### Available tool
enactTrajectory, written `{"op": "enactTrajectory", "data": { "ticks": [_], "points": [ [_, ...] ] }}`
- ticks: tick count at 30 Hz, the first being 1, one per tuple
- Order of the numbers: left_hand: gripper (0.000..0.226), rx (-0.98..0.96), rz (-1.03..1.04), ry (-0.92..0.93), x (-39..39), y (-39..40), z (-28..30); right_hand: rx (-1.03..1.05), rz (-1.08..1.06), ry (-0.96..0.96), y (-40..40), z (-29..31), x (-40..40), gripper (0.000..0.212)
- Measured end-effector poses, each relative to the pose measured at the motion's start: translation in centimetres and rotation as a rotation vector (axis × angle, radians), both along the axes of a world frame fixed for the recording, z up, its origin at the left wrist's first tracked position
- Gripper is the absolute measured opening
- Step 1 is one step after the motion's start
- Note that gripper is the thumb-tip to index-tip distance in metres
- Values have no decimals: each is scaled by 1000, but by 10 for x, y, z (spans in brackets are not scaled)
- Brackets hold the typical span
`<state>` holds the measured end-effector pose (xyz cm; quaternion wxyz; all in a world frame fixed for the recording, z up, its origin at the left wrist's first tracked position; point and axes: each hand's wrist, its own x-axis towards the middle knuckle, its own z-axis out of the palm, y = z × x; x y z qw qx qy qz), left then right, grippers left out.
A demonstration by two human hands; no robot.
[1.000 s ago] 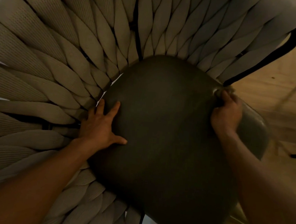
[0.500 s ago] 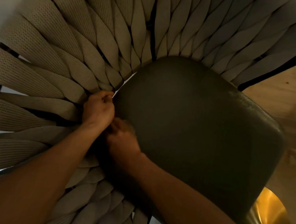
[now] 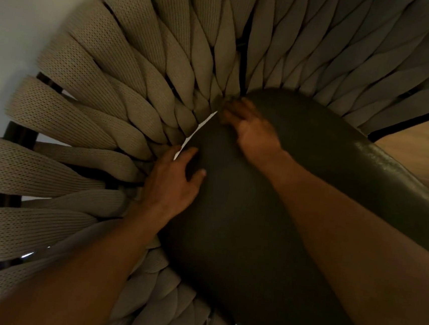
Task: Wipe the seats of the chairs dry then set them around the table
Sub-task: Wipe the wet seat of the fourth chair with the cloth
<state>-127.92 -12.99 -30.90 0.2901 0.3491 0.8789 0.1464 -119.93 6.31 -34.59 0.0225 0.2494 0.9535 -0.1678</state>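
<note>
- Landmark: the dark seat cushion (image 3: 268, 220), which fills the middle of the head view, directly under us. We place every other entry from it.
- Left hand (image 3: 173, 184): at the cushion's left edge, nearest to us. Fingers spread and mostly straight, palm laid on the edge where cushion meets weave. It presses; it grips nothing.
- Right hand (image 3: 250, 131): beyond the left hand, at the cushion's far left corner. It is blurred. The fingers look bent against the corner, and something dull may be bunched beneath them; we cannot tell whether that is a cloth, nor whether the hand pinches anything.
- Cushion, handling: smooth, faintly glossy, with a rounded right rim that catches light. We judge it padded, yielding under pressure, probably slick where wet. A palm should slide freely; the seam around it is where water would sit.
- White tag (image 3: 196, 134): a thin pale strip wedged between the cushion's left edge and the weave, between the two hands.
- Woven straps (image 3: 95, 114): beige knitted bands fanning out from the cushion's left and far sides. We judge them soft and springy, a poor place to lift from.
- Dark frame (image 3: 18, 134): seen through the straps, left of the cushion. We judge it rigid, the place to take hold when we carry the chair; weight unknown, likely a two-handed lift.
- Wooden floor (image 3: 416, 145): beyond the cushion's right rim.
- No table in view.
</note>
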Motion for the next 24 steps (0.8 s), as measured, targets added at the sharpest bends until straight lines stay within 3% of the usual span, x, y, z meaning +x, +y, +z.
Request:
{"op": "enactTrajectory", "data": {
  "ticks": [3, 7, 17, 20, 24],
  "points": [
    [84, -183, -156, -93, 4, -4, 0, 26, -145, -12, 23, 2, 16, 54],
    [102, -312, -286, -72, 4, -4, -6, 35, -368, 54, 47, 0, 58, 56],
    [105, -327, -309, -13, 7, -3, -16, -4, -973, 47, 35, 14, 228, 54],
    [104, -320, -303, -3, 8, -3, -16, -21, -1132, 66, 29, 13, 228, 53],
    [103, -319, -297, 5, 9, -3, -16, -16, -1164, 83, 32, 6, 179, 48]
  ]
}}
